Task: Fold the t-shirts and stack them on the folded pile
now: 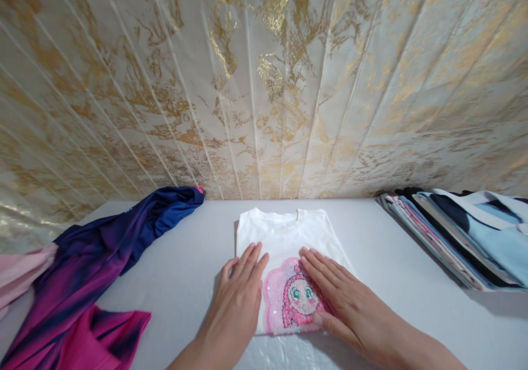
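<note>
A white T-shirt (284, 232) lies folded into a neat rectangle in front of me, its neckline at the far side. On its front is a pink sequined cartoon picture (295, 298), partly covered by my fingers. My left hand (243, 287) rests flat on the shirt's left side, fingers stretched forward. Lying over the right part of the picture, my right hand (342, 293) has its fingers extended and the thumb apart near the lower edge. Neither hand grips the cloth.
A stack of folded clothes (454, 238) stands at the right on the white table (198, 249). To the left lies a crumpled navy and magenta garment (103, 243), beside pale pink cloth (25, 274). A gold-patterned curtain (256, 84) hangs behind the table.
</note>
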Demonstrator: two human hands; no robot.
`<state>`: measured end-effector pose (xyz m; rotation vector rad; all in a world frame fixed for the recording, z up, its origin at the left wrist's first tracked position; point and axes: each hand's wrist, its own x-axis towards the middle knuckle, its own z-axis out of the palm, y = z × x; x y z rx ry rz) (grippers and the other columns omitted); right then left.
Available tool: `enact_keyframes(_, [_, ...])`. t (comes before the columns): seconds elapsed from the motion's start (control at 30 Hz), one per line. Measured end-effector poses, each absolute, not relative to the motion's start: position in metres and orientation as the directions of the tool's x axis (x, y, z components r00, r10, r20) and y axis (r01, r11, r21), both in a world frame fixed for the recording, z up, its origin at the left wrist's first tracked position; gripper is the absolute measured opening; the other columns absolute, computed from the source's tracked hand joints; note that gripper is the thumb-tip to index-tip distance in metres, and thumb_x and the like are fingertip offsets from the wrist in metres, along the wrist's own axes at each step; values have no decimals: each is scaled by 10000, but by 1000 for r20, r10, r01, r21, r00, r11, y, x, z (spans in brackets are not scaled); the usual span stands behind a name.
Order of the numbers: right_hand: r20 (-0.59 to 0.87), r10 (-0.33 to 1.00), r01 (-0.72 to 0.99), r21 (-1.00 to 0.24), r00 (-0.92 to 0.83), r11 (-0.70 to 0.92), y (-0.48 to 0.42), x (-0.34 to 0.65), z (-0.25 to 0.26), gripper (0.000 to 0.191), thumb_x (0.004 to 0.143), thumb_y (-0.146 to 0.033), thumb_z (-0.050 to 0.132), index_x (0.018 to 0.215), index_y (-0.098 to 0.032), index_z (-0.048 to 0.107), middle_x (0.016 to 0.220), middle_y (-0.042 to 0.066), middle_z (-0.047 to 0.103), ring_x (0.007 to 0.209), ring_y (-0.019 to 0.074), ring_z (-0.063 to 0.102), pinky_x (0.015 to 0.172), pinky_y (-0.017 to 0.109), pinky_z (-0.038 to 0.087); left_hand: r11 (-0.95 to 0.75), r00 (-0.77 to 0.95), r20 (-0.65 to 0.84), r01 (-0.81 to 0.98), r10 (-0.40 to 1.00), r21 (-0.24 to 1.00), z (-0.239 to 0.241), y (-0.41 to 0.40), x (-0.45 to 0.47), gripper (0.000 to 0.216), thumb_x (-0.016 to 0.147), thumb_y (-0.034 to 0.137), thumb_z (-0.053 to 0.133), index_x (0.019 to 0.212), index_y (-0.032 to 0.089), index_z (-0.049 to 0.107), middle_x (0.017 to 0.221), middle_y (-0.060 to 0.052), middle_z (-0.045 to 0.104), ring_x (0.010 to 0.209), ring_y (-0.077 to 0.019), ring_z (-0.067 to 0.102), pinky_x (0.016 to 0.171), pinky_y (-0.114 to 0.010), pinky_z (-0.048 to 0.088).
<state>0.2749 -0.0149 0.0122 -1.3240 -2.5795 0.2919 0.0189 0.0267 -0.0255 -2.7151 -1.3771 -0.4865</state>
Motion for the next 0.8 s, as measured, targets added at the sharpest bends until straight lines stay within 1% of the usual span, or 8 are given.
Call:
enact_keyframes(0.07, [85,778,724,-316,-622,614,-17,264,16,755,932,-518,489,1529,-198,156,1557,107,181,1433,280,191,1149,483,276,-594,548,303,801,779,80,-23,30,16,489,930,112,376,1404,222,419,1526,-76,353,1403,-221,319,1050,-427,332])
enact_keyframes(0.13, [52,701,637,-375,-711,673,-19,249,15,763,927,-538,485,1528,-202,158,1553,93,190,1432,262,201,1164,457,244,-582,539,309,811,784,64,-22,34,13,466,955,174,383,1419,219,405,1528,-86,348,1401,-229,319,1059,-438,320])
enact_keyframes(0.2, [46,642,565,-430,-765,704,-18,236,12,764,921,-547,491,1526,-215,164,1548,79,208,1427,240,228,1172,419,231,-576,533,317,816,784,53,-22,37,10,472,965,189,372,1437,218,385,1526,-90,351,1398,-228,323,1063,-435,316])
enact_keyframes(0.27, [52,652,566,-450,-756,691,-15,230,9,771,914,-548,504,1524,-209,177,1547,85,209,1427,242,231,1175,413,227,-578,535,322,815,781,50,-23,37,10,476,968,184,360,1442,220,379,1525,-89,353,1395,-228,327,1064,-429,317])
enact_keyframes(0.37, [32,729,650,-428,-683,628,-8,232,13,762,911,-547,504,1510,-159,235,1542,127,211,1432,278,202,1173,474,214,-575,531,327,817,782,49,-23,35,11,467,971,176,353,1434,215,393,1524,-91,354,1392,-231,336,1066,-430,320])
enact_keyframes(0.47, [-14,771,703,-421,-637,573,-4,241,23,703,936,-525,467,1504,-166,259,1544,128,215,1434,275,200,1165,506,222,-573,533,317,818,785,44,-22,34,13,468,968,167,357,1433,210,391,1524,-93,353,1392,-232,338,1061,-438,330])
enact_keyframes(0.63, [-80,748,690,-459,-659,559,-5,251,37,647,957,-522,428,1500,-203,282,1554,80,230,1439,248,197,1174,485,209,-574,528,303,815,793,79,-19,35,12,452,965,146,353,1409,194,416,1520,-104,358,1394,-225,335,1056,-447,339])
enact_keyframes(0.8, [-47,715,647,-469,-698,601,-10,248,41,642,949,-526,447,1493,-214,306,1545,74,255,1432,250,226,1178,470,210,-598,546,276,787,791,156,-14,35,12,439,973,134,327,1398,192,418,1506,-90,388,1402,-184,319,1065,-423,345])
